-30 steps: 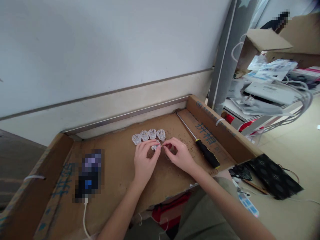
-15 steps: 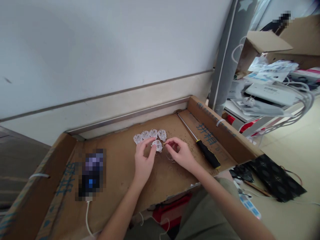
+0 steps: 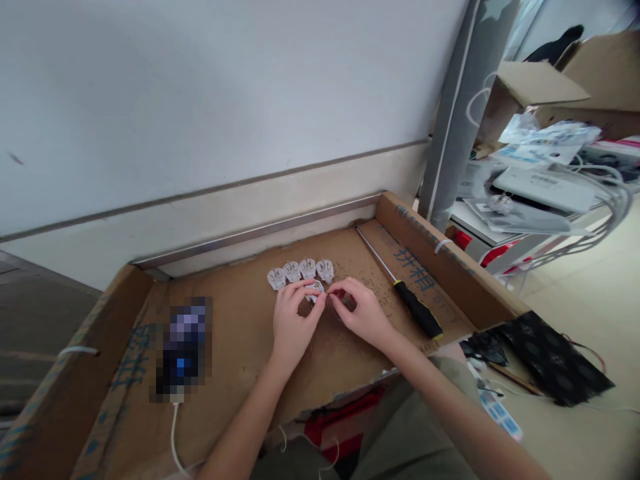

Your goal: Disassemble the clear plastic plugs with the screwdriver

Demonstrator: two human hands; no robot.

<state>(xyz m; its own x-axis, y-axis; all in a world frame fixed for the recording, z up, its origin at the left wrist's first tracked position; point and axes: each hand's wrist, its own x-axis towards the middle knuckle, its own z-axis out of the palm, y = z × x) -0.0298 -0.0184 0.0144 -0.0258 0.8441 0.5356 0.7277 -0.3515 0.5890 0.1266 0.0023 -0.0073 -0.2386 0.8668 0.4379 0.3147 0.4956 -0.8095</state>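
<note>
My left hand (image 3: pixel 296 319) curls its thumb and fingers around a translucent white plug (image 3: pixel 315 288), which is partly covered by the fingers. Close against it, my right hand (image 3: pixel 364 312) pinches a tiny brass-coloured piece (image 3: pixel 329 295) between thumb and index finger, mostly hidden. The fingertips of both hands nearly meet at the plug's right side. Just beyond them, several similar plugs stand in a row with their pins up, the rightmost plug (image 3: pixel 325 270) nearest my right hand.
A long screwdriver (image 3: pixel 417 310) with a black and yellow handle lies at the right in the cardboard tray (image 3: pixel 235 413). A blurred-out dark device (image 3: pixel 184 347) with a white cable (image 3: pixel 174 433) lies at the left. Raised cardboard walls border both sides; a shelf of boxes stands beyond.
My right hand has moved slightly left, bringing the brass-coloured piece to the plug. My left thumb has shifted right, and its fingers cover more of the plug.
</note>
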